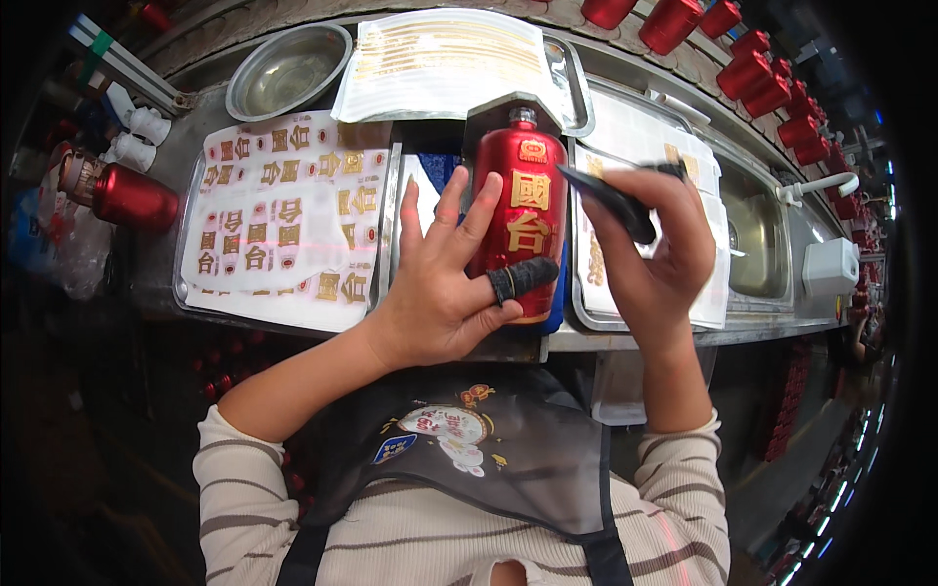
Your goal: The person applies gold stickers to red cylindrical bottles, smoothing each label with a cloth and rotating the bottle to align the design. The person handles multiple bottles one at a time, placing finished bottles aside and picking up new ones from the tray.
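Note:
In front of me a glossy red bottle point(495, 234) with raised gold lettering and a silver neck lies neck-away in a holder with blue lining. My left hand point(430, 283) is spread open at its left side. The index finger, in a black finger cover point(523, 280), rests across the lower part of the bottle. Above and right of the bottle, my right hand point(664, 244) is closed on a dark pointed tool point(611, 203), whose tip points toward the lettering. Blur hides the tool's exact kind and a dark patch by the fingertips.
On the left lie a tray with a white sheet of gold decals point(283, 220) and another red bottle point(135, 195). Behind are a metal bowl point(290, 73) and a striped gold-and-white sheet point(445, 59). To the right are more decal sheets point(703, 210), a sink point(760, 234) and a white container point(831, 267).

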The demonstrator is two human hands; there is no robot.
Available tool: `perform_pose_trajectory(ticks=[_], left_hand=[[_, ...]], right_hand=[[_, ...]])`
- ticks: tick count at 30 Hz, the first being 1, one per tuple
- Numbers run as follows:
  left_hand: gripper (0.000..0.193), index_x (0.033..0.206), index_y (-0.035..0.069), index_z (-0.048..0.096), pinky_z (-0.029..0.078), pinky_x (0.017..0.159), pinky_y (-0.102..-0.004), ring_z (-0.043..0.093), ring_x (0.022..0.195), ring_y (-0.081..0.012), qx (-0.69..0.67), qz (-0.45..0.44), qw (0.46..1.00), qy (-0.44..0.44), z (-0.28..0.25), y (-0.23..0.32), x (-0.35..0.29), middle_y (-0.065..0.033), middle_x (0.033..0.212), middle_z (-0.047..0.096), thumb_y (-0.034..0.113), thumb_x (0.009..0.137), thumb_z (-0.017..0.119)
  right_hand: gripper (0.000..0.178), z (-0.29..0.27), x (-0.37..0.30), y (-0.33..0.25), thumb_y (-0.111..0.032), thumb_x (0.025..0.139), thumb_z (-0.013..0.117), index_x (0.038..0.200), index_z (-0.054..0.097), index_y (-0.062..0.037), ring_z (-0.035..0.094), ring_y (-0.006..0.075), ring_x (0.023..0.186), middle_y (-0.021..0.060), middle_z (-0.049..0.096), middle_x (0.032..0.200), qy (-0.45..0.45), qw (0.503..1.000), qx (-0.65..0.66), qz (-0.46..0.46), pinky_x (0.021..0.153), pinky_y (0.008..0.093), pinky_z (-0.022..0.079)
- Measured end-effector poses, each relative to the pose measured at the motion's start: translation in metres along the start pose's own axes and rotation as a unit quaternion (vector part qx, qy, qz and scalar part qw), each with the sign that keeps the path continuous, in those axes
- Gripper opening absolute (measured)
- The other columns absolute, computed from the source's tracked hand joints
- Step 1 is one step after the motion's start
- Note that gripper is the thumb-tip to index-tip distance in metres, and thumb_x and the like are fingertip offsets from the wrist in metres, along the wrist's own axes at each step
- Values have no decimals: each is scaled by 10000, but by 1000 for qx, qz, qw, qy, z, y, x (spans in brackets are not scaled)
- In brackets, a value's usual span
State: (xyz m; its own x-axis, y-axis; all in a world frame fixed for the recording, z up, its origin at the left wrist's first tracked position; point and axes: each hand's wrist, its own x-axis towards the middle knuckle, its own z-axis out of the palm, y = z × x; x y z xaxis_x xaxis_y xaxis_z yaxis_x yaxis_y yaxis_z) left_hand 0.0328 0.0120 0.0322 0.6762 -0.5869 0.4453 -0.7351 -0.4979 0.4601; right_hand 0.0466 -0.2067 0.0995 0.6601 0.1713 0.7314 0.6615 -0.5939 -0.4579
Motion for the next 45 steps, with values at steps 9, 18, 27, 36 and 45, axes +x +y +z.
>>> perform_pose_trajectory(ticks=[9,18,27,36,45], left_hand=[[417,1288,-1,631,204,1145,-474,458,1342,-287,-341,-266,888,154,-3,16,-34,-262,1511,395,238,947,614],[491,1148,-49,553,579,765,-313,713,880,-204,-420,-310,835,174,23,7,50,-159,1000,714,240,832,792],[619,1293,-58,493,525,923,-319,633,1091,-181,-459,-282,824,176,24,3,43,-165,1203,641,262,856,793],[421,1233,201,715,151,1109,-658,336,1428,-422,-78,-61,994,51,9,-1,-2,-325,1553,274,461,908,650],[376,1173,122,738,175,1142,-604,398,1397,-404,-119,-83,986,78,11,0,-16,-324,1536,315,384,913,667]], right_hand=[[319,-3,-35,-25,22,666,764,960,754,-103,603,240,753,49,606,786,-218,961,-5,-168,636,356,488],[222,-7,-55,-24,5,849,749,1028,617,7,584,55,814,29,634,924,26,919,222,325,717,196,480],[176,13,-81,21,-49,890,719,987,577,-10,578,75,788,30,613,881,108,863,221,442,703,206,465],[191,17,-78,12,-35,885,717,1005,570,-10,604,72,786,40,627,911,141,865,248,411,700,197,496],[183,11,-73,-8,-49,889,723,992,577,-9,574,55,758,35,620,919,98,890,279,349,657,183,466]])
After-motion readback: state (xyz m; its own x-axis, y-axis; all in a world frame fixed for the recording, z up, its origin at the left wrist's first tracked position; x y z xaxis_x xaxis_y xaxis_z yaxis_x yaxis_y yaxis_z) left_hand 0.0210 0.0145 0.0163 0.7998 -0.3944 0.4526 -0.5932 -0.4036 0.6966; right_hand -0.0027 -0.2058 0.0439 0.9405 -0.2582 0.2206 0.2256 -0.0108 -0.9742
